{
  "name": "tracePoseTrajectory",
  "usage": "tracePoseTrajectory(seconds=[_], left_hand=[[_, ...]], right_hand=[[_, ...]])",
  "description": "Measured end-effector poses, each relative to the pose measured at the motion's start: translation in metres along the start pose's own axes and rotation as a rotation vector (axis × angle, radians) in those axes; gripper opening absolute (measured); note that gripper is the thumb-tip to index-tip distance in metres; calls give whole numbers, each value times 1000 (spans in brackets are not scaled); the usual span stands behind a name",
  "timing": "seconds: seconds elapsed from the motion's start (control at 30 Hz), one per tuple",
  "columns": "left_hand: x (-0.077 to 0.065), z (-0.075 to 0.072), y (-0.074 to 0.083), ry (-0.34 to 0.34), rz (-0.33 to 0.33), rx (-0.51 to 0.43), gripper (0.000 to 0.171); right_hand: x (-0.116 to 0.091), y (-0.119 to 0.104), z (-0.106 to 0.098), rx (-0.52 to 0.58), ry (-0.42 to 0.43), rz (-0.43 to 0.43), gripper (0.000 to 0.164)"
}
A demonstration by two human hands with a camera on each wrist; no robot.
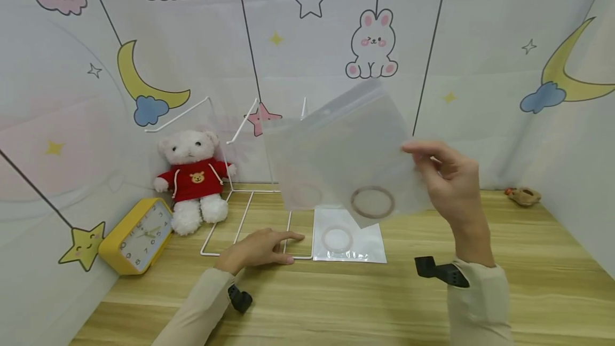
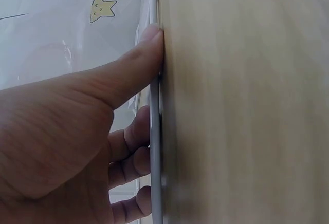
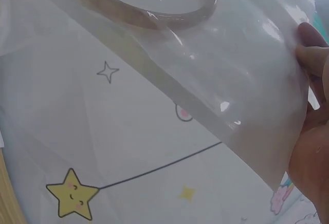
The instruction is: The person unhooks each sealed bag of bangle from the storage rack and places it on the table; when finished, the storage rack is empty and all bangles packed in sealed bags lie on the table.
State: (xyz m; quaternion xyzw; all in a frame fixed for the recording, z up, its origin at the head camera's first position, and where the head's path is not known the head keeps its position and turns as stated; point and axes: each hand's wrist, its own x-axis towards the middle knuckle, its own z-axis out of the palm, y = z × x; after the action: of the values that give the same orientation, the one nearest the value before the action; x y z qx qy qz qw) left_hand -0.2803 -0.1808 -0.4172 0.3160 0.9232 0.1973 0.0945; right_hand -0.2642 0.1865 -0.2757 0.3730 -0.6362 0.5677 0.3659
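My right hand (image 1: pixel 444 175) pinches the right edge of a translucent zip bag (image 1: pixel 336 148), raised above the table. A brown bangle (image 1: pixel 372 202) lies in its lower corner, also seen as a brown bangle (image 3: pixel 154 16) in the right wrist view. A second, paler bag with a pale ring (image 1: pixel 306 195) overlaps it on the left. My left hand (image 1: pixel 259 250) rests at the front of a white wire rack (image 1: pixel 257 255), index finger extended. In the left wrist view its thumb (image 2: pixel 136 62) touches the rack's front bar (image 2: pixel 156 167). Beside it another clear bag (image 1: pixel 367 247) lies flat, holding a pale pink ring (image 1: pixel 337 239).
A white teddy bear in a red sweater (image 1: pixel 194 178) sits behind the rack's left side. To its left stands a yellow alarm clock (image 1: pixel 136 236). A small brown object (image 1: pixel 523 196) lies at the back right. Printed cloth (image 1: pixel 312 68) hangs behind the wooden table (image 1: pixel 336 303).
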Motion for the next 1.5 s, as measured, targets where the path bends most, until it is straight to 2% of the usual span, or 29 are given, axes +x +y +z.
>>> tracePoseTrajectory(seconds=[0.27,0.43,0.5,0.63,0.93,1.27,1.5], left_hand=[[0,0,0,-1,13,-1,53],[1,1,-1,-4,12,7,53],[1,1,-1,-5,13,6,53],[0,1,-1,-7,5,6,53],[1,1,-2,11,4,24,54],[2,3,-2,-8,-17,18,54],[2,3,-2,-10,-29,18,54]], right_hand=[[1,0,-14,10,154,-7,13],[0,0,-23,-97,254,20,12],[0,0,-26,-156,274,32,13],[-1,1,-30,-206,298,58,14],[-4,7,-38,-333,270,107,16],[-9,14,-40,-494,209,221,19],[-10,23,-40,-553,172,221,20]])
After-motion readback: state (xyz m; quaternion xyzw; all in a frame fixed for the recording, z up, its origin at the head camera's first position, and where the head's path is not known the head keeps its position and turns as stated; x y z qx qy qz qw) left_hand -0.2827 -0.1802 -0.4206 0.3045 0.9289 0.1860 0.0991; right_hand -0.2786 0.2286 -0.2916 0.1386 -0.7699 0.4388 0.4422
